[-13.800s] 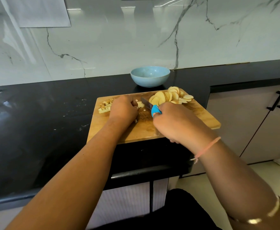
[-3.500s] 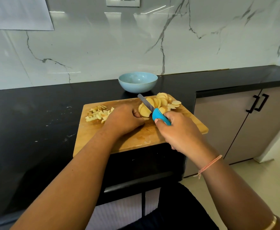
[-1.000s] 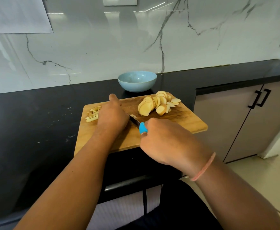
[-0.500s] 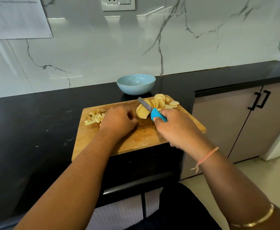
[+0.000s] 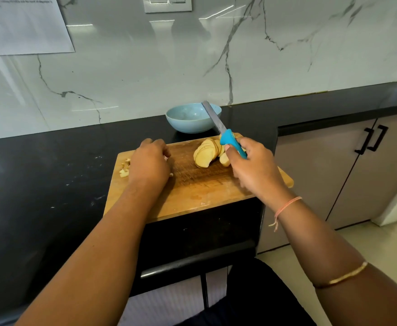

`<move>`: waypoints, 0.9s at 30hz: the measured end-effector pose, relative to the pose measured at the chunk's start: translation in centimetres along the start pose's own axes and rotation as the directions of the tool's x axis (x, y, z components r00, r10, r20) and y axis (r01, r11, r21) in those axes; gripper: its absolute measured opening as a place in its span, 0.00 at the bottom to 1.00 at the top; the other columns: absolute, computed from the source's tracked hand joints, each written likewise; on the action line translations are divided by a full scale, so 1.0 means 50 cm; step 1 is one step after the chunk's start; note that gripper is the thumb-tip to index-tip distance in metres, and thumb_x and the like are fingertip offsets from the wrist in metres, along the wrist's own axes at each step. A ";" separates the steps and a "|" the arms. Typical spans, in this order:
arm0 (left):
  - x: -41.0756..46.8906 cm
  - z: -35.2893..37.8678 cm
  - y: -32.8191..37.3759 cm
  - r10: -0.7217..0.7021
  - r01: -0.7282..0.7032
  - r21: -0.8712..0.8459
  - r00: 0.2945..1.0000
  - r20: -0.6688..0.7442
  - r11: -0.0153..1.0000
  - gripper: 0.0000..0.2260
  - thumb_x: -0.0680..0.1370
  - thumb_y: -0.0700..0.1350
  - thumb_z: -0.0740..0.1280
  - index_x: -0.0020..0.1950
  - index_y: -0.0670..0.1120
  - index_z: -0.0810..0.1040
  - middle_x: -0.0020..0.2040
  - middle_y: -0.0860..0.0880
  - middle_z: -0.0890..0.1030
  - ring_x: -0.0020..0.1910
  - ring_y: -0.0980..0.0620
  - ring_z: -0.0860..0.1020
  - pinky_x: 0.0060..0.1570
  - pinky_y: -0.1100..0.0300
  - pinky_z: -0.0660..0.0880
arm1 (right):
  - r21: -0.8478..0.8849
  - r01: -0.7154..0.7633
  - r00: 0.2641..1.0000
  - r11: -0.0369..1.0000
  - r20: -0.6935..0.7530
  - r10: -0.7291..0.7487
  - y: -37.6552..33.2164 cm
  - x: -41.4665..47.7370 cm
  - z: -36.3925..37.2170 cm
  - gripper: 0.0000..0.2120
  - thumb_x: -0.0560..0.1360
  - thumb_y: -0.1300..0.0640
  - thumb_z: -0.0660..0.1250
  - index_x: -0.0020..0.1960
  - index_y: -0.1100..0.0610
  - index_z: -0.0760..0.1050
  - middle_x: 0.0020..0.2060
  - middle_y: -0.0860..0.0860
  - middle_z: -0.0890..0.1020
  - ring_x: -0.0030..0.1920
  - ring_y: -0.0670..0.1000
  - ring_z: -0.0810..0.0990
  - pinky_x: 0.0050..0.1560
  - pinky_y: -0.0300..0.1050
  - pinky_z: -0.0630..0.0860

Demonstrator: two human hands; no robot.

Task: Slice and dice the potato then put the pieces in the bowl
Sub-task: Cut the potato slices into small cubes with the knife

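Potato slices [image 5: 205,153]: thin, oval, fanned

Potato slices [image 5: 206,152] fanned on board's far right; diced pieces [image 5: 124,169] far left; blue bowl [image 5: 192,117] behind board.

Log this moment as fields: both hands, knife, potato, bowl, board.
left hand: palm down on the cutting board, fingers curled over the diced pieces; grip hidden
right hand: grips the knife by its blue handle, blade up off the board
potato slices: fanned stack on the board, by the right hand
bowl: on the countertop behind the board; no pieces seen inside
stage: slices not yet diced
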State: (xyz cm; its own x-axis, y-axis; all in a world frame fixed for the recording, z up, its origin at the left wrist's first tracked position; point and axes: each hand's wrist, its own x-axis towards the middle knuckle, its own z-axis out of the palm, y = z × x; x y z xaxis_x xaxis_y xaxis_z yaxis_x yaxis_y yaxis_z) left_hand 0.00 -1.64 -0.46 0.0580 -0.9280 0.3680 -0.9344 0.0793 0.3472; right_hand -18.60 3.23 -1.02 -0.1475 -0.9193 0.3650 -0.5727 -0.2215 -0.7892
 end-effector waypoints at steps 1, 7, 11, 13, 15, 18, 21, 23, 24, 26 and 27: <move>-0.001 0.001 0.003 0.004 -0.004 -0.001 1.000 -0.003 1.000 0.08 0.77 0.38 0.66 0.55 0.45 0.77 0.56 0.45 0.75 0.46 0.51 0.71 0.45 0.60 0.71 | 0.020 -0.002 1.000 1.000 0.019 0.002 0.006 0.003 0.004 0.13 0.80 0.48 0.59 0.55 0.56 0.75 0.33 0.50 0.75 0.30 0.47 0.72 0.34 0.46 0.74; -0.006 -0.001 0.011 -0.020 0.027 0.136 0.998 -0.054 0.990 0.13 0.80 0.50 0.61 0.61 0.47 0.76 0.59 0.45 0.75 0.54 0.46 0.74 0.51 0.54 0.72 | 0.109 -0.057 0.998 0.992 0.037 0.053 0.026 0.009 0.009 0.14 0.80 0.47 0.59 0.58 0.56 0.74 0.32 0.50 0.75 0.23 0.43 0.70 0.23 0.37 0.68; -0.011 0.018 0.042 0.125 -0.116 0.124 0.990 -0.065 0.985 0.15 0.78 0.57 0.62 0.56 0.49 0.79 0.53 0.48 0.77 0.54 0.48 0.73 0.54 0.53 0.73 | 0.134 -0.079 0.996 0.988 0.044 0.074 0.028 0.012 0.010 0.15 0.80 0.47 0.59 0.59 0.55 0.73 0.31 0.50 0.75 0.18 0.42 0.69 0.20 0.36 0.67; -0.008 0.029 0.061 0.179 -0.176 0.098 0.984 -0.023 0.980 0.16 0.76 0.60 0.64 0.56 0.51 0.78 0.53 0.50 0.77 0.54 0.50 0.73 0.54 0.53 0.73 | 0.128 -0.081 0.996 0.988 0.044 0.076 0.029 0.012 0.010 0.16 0.80 0.47 0.58 0.61 0.55 0.73 0.32 0.50 0.75 0.20 0.42 0.70 0.21 0.35 0.68; -0.002 0.039 0.074 0.184 -0.186 0.075 0.982 0.031 0.980 0.18 0.74 0.61 0.67 0.57 0.51 0.78 0.53 0.50 0.77 0.54 0.51 0.73 0.54 0.54 0.74 | 0.128 -0.085 0.996 0.988 0.043 0.080 0.030 0.011 0.009 0.16 0.80 0.46 0.58 0.61 0.55 0.73 0.33 0.51 0.76 0.22 0.44 0.70 0.21 0.35 0.67; 0.009 0.045 0.084 0.105 -0.099 -0.051 0.987 0.123 0.994 0.17 0.72 0.59 0.71 0.53 0.49 0.76 0.50 0.51 0.77 0.51 0.51 0.75 0.52 0.54 0.77 | 0.131 -0.078 0.997 0.988 0.036 0.074 0.031 0.011 0.009 0.15 0.80 0.46 0.58 0.60 0.54 0.73 0.33 0.51 0.76 0.23 0.44 0.70 0.21 0.35 0.68; 0.019 0.046 0.092 0.050 -0.035 -0.075 0.977 0.206 0.997 0.16 0.72 0.57 0.72 0.52 0.48 0.74 0.49 0.50 0.77 0.52 0.50 0.76 0.54 0.53 0.77 | 0.136 -0.073 0.997 0.988 0.038 0.069 0.032 0.011 0.009 0.15 0.80 0.46 0.58 0.60 0.54 0.73 0.34 0.51 0.76 0.23 0.44 0.70 0.21 0.34 0.68; 0.023 0.046 0.093 0.038 -0.023 -0.072 0.976 0.214 0.997 0.16 0.73 0.56 0.72 0.53 0.48 0.74 0.48 0.51 0.75 0.52 0.50 0.75 0.54 0.53 0.77 | 0.134 -0.069 0.997 0.989 0.037 0.065 0.033 0.010 0.008 0.14 0.80 0.46 0.58 0.59 0.54 0.73 0.34 0.51 0.76 0.23 0.44 0.70 0.22 0.34 0.68; 0.023 0.048 0.093 0.039 -0.025 -0.068 0.978 0.207 0.997 0.15 0.73 0.56 0.72 0.50 0.48 0.73 0.47 0.51 0.75 0.51 0.51 0.75 0.53 0.53 0.77 | 0.129 -0.065 0.998 0.989 0.034 0.061 0.033 0.010 0.008 0.14 0.80 0.46 0.58 0.57 0.54 0.73 0.34 0.51 0.76 0.23 0.44 0.70 0.22 0.35 0.69; 0.019 0.053 0.090 0.057 -0.050 -0.043 0.983 0.175 0.998 0.12 0.74 0.56 0.71 0.44 0.49 0.74 0.47 0.50 0.76 0.48 0.51 0.75 0.50 0.52 0.78 | 0.114 -0.050 0.999 0.992 0.025 0.047 0.034 0.009 0.008 0.13 0.80 0.46 0.58 0.55 0.54 0.74 0.34 0.51 0.76 0.24 0.44 0.71 0.25 0.37 0.71; 0.016 0.054 0.089 0.069 -0.065 -0.033 0.986 0.154 0.997 0.11 0.74 0.55 0.71 0.41 0.50 0.75 0.47 0.50 0.76 0.47 0.51 0.75 0.49 0.52 0.78 | 0.108 -0.044 0.999 0.993 0.024 0.042 0.034 0.009 0.009 0.13 0.80 0.46 0.58 0.55 0.54 0.74 0.34 0.51 0.76 0.25 0.45 0.71 0.26 0.38 0.71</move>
State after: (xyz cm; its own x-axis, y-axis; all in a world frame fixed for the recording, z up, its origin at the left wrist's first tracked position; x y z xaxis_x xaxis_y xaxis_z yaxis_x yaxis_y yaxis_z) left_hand -5.05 -3.01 -0.94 -0.0616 -0.9654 0.2534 -0.9242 0.1511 0.3508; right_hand -19.27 2.29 -2.40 -0.1516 -0.9353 0.3198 -0.4751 -0.2148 -0.8533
